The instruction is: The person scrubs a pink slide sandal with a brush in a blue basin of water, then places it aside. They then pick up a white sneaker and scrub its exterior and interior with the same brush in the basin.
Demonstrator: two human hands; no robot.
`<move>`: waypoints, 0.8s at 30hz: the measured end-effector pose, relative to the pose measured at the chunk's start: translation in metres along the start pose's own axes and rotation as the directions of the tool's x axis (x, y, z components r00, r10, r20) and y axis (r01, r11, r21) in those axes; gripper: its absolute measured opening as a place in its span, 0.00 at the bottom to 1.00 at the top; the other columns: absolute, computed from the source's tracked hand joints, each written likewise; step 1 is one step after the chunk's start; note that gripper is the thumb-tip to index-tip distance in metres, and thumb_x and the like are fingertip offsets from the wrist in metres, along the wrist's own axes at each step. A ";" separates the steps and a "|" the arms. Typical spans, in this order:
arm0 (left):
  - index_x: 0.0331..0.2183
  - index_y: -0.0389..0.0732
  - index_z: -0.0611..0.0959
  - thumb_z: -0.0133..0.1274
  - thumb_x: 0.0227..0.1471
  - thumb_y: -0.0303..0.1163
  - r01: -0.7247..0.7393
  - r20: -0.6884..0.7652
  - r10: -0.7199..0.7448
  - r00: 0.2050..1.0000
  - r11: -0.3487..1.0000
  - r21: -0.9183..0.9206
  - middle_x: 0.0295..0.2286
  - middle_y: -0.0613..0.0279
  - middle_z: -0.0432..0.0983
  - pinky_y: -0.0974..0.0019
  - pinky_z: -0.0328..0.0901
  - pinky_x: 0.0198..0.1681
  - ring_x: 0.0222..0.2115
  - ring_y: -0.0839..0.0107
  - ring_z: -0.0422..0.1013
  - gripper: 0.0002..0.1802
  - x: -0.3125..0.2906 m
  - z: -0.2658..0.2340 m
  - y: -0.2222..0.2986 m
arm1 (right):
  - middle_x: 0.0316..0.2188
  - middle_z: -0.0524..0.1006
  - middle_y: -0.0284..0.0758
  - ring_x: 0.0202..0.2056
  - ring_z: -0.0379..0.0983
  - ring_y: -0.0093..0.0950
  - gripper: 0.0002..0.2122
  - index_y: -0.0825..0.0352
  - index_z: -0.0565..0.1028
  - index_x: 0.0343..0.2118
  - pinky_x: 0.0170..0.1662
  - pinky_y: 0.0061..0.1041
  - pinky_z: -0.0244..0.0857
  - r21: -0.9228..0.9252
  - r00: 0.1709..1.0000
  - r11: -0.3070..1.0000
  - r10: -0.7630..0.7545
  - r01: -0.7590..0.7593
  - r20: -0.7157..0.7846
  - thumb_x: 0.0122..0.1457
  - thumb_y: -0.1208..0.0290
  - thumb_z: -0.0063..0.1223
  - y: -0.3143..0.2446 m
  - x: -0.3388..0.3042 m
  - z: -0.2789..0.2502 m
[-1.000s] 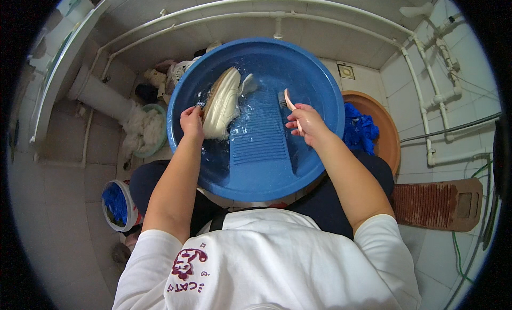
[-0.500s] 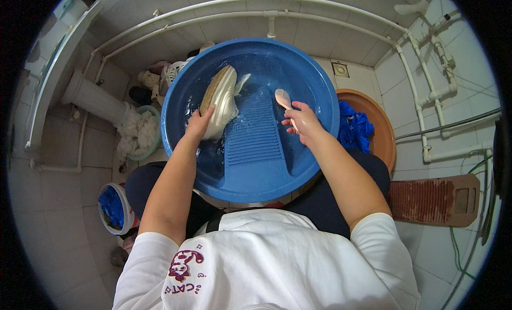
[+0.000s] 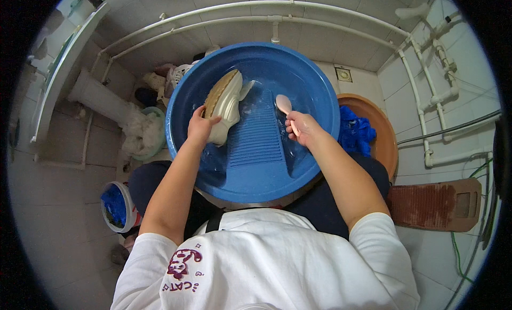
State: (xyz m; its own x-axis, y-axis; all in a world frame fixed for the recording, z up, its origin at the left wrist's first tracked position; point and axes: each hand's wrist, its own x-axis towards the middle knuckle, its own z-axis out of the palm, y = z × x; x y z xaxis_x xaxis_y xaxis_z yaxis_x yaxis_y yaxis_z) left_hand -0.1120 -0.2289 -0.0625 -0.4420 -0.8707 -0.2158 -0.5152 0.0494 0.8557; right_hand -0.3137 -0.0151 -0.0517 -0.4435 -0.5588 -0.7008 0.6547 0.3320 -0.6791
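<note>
A white shoe (image 3: 228,106) with a tan sole (image 3: 217,94) rests on its side in a big blue tub (image 3: 256,188), its sole turned to the left. My left hand (image 3: 200,126) is closed on the shoe's near end, fingers along the sole and thumb over the white side. To the right, my right hand (image 3: 304,129) wraps round the handle of a pale pink brush (image 3: 284,103). Its oval head points away from me, apart from the shoe, and no bristles show. Between the hands lies the tub's ribbed washboard (image 3: 256,147). There is water in the tub.
A brown basin (image 3: 392,150) with blue cloth (image 3: 356,129) stands right of the tub, with a brown washboard (image 3: 434,206) nearer. On the left are a pale green basin (image 3: 160,150) of whitish material and a white bucket (image 3: 128,203). White pipes (image 3: 224,23) line the wall.
My right fingers have closed more tightly round the brush handle. My left thumb now lies across the shoe, which has lifted and turned slightly. The whole view has shifted a little.
</note>
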 end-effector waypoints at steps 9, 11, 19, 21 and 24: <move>0.52 0.39 0.64 0.59 0.39 0.29 -0.027 0.034 0.056 0.998 0.821 -0.571 0.40 0.53 0.69 0.62 0.65 0.42 0.40 0.63 0.69 0.37 -0.045 -0.026 0.069 | 0.18 0.69 0.29 0.18 0.65 0.21 0.06 0.64 0.70 0.24 0.17 0.23 0.58 -0.038 0.992 0.994 -0.097 0.100 0.078 0.51 0.68 0.48 -0.012 -0.017 0.008; 0.53 0.39 0.62 0.59 0.40 0.30 -0.048 0.027 0.081 0.996 0.790 -0.611 0.41 0.53 0.69 0.61 0.65 0.43 0.42 0.63 0.68 0.38 -0.054 -0.028 0.087 | 0.18 0.69 0.28 0.18 0.65 0.21 0.06 0.64 0.70 0.24 0.17 0.23 0.58 -0.044 0.992 0.994 -0.095 0.099 0.087 0.52 0.67 0.48 -0.011 -0.015 0.007; 0.54 0.41 0.60 0.56 0.43 0.32 0.043 0.140 0.088 0.986 0.684 -0.728 0.47 0.55 0.64 0.58 0.63 0.46 0.46 0.62 0.64 0.37 -0.065 -0.024 0.098 | 0.18 0.68 0.26 0.17 0.64 0.20 0.07 0.62 0.69 0.25 0.17 0.22 0.58 -0.004 0.986 0.990 -0.140 0.141 0.095 0.53 0.64 0.50 -0.013 -0.017 0.006; 0.54 0.41 0.61 0.54 0.45 0.35 0.096 0.156 0.021 0.988 0.704 -0.704 0.46 0.56 0.65 0.55 0.64 0.45 0.46 0.61 0.65 0.35 -0.073 -0.019 0.101 | 0.17 0.67 0.26 0.17 0.63 0.19 0.07 0.62 0.69 0.26 0.17 0.22 0.57 0.005 0.985 0.989 -0.146 0.146 0.096 0.53 0.64 0.50 -0.014 -0.020 0.006; 0.54 0.42 0.62 0.53 0.46 0.37 0.254 0.319 -0.028 0.947 0.675 -0.693 0.46 0.56 0.66 0.54 0.64 0.44 0.45 0.61 0.66 0.33 -0.069 -0.018 0.087 | 0.17 0.67 0.26 0.17 0.62 0.19 0.07 0.62 0.68 0.27 0.17 0.22 0.57 0.025 0.983 0.987 -0.159 0.157 0.089 0.53 0.65 0.51 -0.016 -0.028 0.006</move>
State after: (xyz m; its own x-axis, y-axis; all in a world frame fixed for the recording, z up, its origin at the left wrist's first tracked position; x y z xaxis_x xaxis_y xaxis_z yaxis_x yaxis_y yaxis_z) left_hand -0.1130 -0.1734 0.0351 -0.6387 -0.6699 -0.3785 0.0492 -0.5266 0.8487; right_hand -0.3077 -0.0098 -0.0204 -0.4858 -0.6698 -0.5616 0.5919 0.2207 -0.7752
